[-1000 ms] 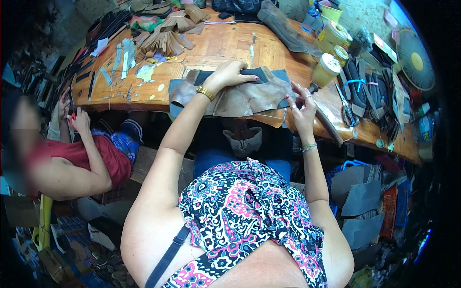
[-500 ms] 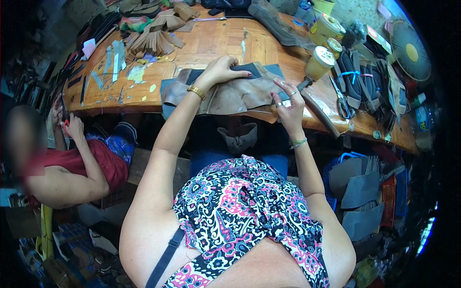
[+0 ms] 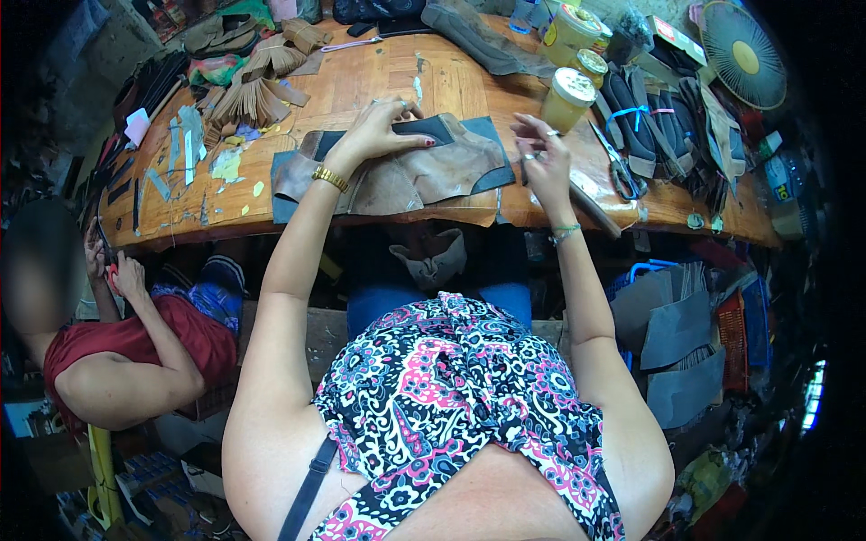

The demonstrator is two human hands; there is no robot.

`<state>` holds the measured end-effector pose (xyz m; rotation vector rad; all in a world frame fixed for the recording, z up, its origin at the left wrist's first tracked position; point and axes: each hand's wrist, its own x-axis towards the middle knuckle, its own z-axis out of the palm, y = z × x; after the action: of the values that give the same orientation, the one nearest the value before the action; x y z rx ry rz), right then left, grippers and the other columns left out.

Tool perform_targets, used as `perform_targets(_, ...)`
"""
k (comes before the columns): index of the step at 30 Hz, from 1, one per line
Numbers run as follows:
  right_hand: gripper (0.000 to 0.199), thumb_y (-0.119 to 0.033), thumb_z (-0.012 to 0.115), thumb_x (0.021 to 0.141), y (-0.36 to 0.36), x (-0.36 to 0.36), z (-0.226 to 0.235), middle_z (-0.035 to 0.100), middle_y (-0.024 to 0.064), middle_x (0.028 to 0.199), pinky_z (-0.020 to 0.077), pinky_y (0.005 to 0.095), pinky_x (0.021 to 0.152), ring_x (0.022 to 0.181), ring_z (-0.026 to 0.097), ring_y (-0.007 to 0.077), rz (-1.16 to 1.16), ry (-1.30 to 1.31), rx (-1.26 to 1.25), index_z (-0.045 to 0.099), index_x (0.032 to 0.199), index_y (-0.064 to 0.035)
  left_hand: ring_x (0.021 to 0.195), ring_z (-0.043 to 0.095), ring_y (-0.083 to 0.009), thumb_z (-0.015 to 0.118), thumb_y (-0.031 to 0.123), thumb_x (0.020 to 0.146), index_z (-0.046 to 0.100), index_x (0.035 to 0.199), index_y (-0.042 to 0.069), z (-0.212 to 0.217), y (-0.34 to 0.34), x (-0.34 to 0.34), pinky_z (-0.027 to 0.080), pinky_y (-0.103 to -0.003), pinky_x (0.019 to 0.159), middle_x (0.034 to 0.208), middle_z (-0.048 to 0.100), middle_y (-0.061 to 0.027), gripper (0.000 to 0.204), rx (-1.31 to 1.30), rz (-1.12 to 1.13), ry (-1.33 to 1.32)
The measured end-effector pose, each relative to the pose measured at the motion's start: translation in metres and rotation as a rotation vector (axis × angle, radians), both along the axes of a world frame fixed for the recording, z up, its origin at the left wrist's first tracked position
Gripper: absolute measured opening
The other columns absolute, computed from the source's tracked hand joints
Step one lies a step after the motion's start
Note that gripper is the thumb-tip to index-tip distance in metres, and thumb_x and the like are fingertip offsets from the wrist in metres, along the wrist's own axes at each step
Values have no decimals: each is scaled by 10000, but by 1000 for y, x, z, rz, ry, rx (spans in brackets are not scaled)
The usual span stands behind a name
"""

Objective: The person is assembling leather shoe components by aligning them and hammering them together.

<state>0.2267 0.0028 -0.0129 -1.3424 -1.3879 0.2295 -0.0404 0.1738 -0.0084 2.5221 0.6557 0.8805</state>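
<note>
On the table's near edge lies a brown leather piece [image 3: 388,185] with dark lining, resting on a grey-blue sheet [image 3: 494,144]. My left hand [image 3: 383,131] rests on its upper part. The thumb is stretched to the right, apart from the bent fingers, whose tips are partly hidden. To the right of the leather, my right hand [image 3: 546,162] is closed around a hammer [image 3: 595,212]. Its wooden handle slants toward the table's near edge, and the hand covers most of the upper part.
Scissors [image 3: 622,176] lie right of the hammer, near tied dark shoe parts [image 3: 631,113]. Lidded jars [image 3: 568,99] stand behind my right hand. Leather strips [image 3: 248,104] and scraps cover the left side. A person in red [image 3: 135,356] sits at the left with red-handled scissors [image 3: 113,278].
My right hand has left the leather's right edge and moved onto the hammer. My left hand stays on the leather. The view has shifted, so the table appears farther left.
</note>
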Motion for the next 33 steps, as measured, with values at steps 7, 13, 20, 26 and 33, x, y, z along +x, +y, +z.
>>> perform_targets(7,562,-65,783,800,50,-21,7,696,141,1265,510,375,978,1155,671,263,222,-135,-61,638,1342,-54,965,679,-262,872,405,762,726,1007,37,10,-5,-6,514,-385,807,1006,713,-111,466,154,-5,106)
perform_targets(13,679,-60,913,628,92,-19,1,705,63,1007,510,332,895,992,648,184,383,-69,-180,696,1271,-90,898,649,-215,854,389,806,713,1002,24,11,2,-2,493,-306,763,927,702,-92,437,-38,-94,21)
perform_targets(20,511,14,883,685,80,-9,8,655,-28,950,486,263,847,902,587,89,506,72,-287,724,1167,-43,856,579,-96,762,465,905,739,1078,27,52,40,-10,487,-258,781,989,686,-6,472,-887,180,398)
perform_targets(26,351,20,865,650,9,-54,68,662,20,913,480,316,853,913,622,174,519,-300,-50,718,960,-52,736,652,-86,776,54,807,770,1098,-8,35,90,-19,533,-249,680,931,768,-27,299,-800,-452,729)
perform_targets(33,268,47,793,727,-85,-87,82,606,97,896,509,362,747,854,647,274,737,-104,-68,673,957,-21,811,687,-93,764,-33,803,782,1100,28,64,83,19,551,-241,720,980,785,-40,304,-691,-456,933)
